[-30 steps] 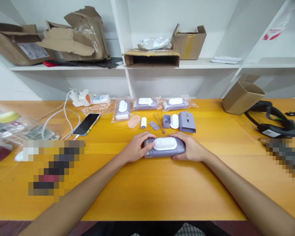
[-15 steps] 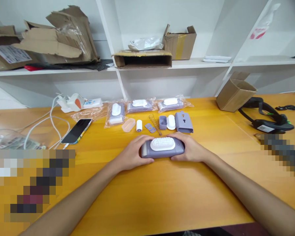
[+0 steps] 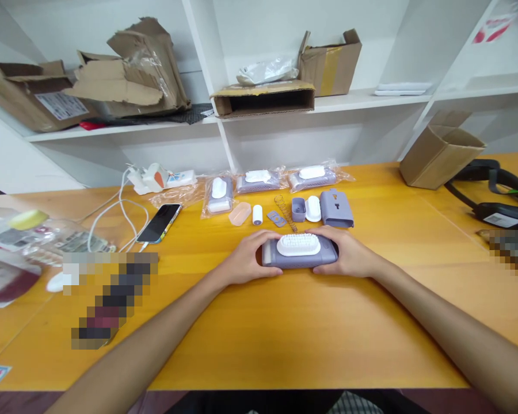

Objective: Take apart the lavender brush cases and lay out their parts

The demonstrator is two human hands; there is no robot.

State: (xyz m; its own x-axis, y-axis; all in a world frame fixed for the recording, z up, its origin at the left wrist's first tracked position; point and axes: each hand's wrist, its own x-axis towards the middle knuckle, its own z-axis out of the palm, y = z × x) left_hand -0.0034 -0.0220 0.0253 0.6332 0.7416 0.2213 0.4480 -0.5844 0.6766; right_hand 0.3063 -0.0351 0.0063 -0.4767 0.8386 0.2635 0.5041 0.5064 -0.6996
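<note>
Head view: orange-yellow wooden tabletop carries the work. Left hand and right hand each wrap one end of an oblong grey-purple plastic unit, white bristled oval pad on top, at centre; can't tell if resting or slightly lifted. Looks assembled outside; inside hidden. Three similar clear-wrapped units sit behind, apparently whole. Separate, not joined: slotted grey-purple shell, translucent peach tray, white oval piece, grey-purple cup, white cylinder, flat grey-purple plate, thin wire coil spring.
</note>
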